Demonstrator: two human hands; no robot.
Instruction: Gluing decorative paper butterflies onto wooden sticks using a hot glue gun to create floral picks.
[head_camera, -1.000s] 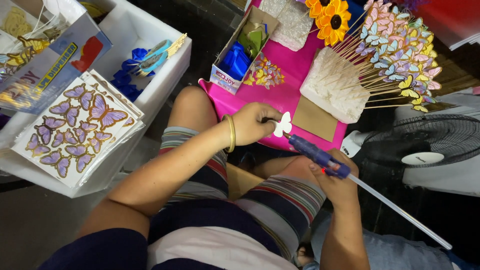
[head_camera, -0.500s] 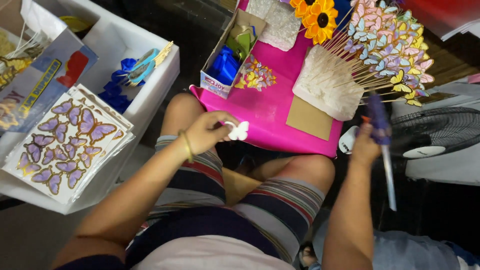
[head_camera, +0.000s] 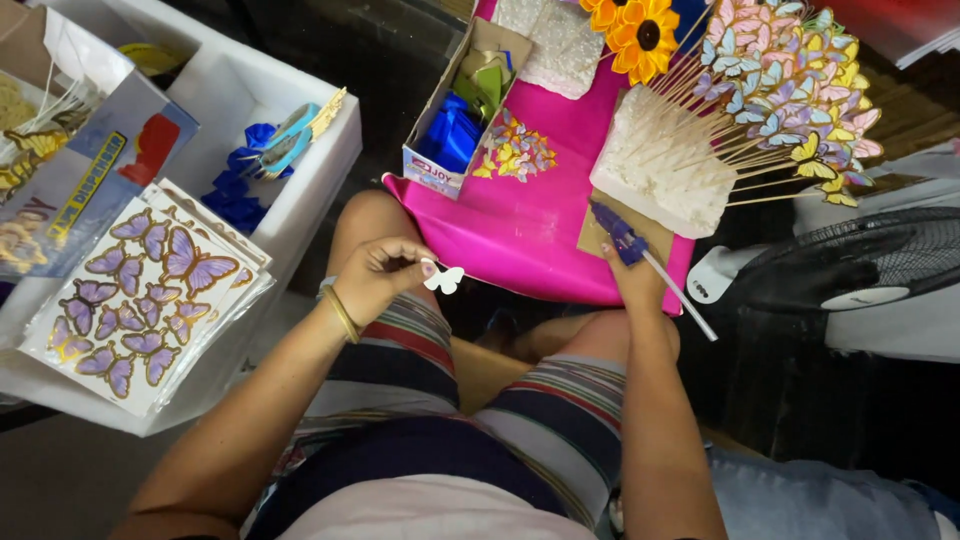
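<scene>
Left hand (head_camera: 375, 280) fingers pinching a white paper butterfly (head_camera: 444, 279), right hand (head_camera: 630, 275) closed around a blue glue gun (head_camera: 618, 233) at the pink board's (head_camera: 520, 230) near edge

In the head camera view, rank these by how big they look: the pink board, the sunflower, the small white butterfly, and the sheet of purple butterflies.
1. Pink board, largest.
2. Sheet of purple butterflies; it sits nearer the camera, so the gap to the board is unsure.
3. Sunflower.
4. White butterfly, pinched in the left hand, smallest.
</scene>
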